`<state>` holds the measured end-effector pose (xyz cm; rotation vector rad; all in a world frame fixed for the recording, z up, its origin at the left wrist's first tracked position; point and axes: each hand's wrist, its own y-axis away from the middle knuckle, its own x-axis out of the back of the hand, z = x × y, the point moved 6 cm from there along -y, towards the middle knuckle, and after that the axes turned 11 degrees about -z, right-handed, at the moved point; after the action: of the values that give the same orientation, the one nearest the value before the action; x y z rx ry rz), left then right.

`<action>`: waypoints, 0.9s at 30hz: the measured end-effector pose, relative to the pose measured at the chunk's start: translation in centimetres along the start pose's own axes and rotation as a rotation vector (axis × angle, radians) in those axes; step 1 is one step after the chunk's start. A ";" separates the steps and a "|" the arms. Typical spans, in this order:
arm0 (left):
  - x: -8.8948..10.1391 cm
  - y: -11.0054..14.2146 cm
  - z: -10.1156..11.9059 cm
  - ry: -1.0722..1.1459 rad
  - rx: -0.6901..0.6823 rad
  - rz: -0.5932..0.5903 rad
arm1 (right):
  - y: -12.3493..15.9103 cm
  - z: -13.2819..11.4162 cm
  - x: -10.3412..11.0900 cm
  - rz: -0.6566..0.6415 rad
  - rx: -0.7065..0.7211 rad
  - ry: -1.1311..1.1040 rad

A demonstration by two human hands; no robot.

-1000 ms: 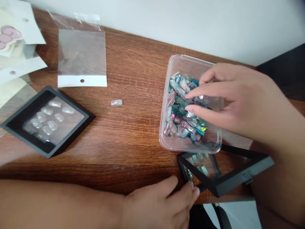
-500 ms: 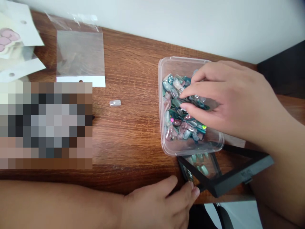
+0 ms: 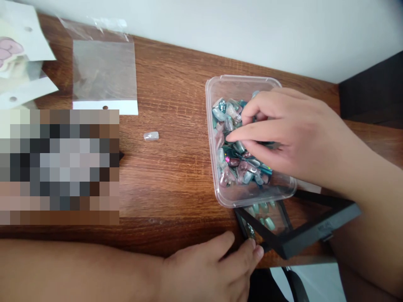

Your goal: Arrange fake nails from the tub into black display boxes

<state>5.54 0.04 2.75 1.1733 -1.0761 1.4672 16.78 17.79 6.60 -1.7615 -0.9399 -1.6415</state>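
My right hand (image 3: pixel 283 130) reaches over the clear plastic box (image 3: pixel 248 199), which holds a heap of false nails (image 3: pixel 234 161) in teal, pink and clear shades. Its index fingertip touches the nails, with the thumb slightly apart; no nail shows between them. At the table's front edge, my left hand (image 3: pixel 217 266) rests with its fingers stretched out, their tips against the corner of an open black-framed case (image 3: pixel 321 230). Inside that case lie several pale green nails (image 3: pixel 269 223), partly covered by the box. One pale nail (image 3: pixel 151 136) lies alone on the wood.
A transparent bag (image 3: pixel 105 69) with a white strip lies flat at the back left. White-edged packets (image 3: pixel 28 90) overlap at the far left, beside a pixelated patch. A white wall (image 3: pixel 239 37) rises behind the wooden table (image 3: pixel 173 167), and a dark panel (image 3: pixel 371 92) stands at right.
My right hand has shifted a little left and nearer within the box, its index fingertip moving across the nails. My left hand stays at the case corner.
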 end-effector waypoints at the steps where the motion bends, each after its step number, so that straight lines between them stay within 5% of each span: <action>1: 0.0 0.0 0.0 0.006 0.001 0.005 | 0.0 0.1 0.1 -0.002 0.001 -0.011; 27: -0.2 0.3 0.0 0.032 0.004 0.064 | 1.0 0.0 2.4 0.019 0.010 -0.350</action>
<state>5.31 -0.08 2.54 1.1231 -1.0982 1.5328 17.57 17.47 9.04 -2.0847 -1.0767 -1.3366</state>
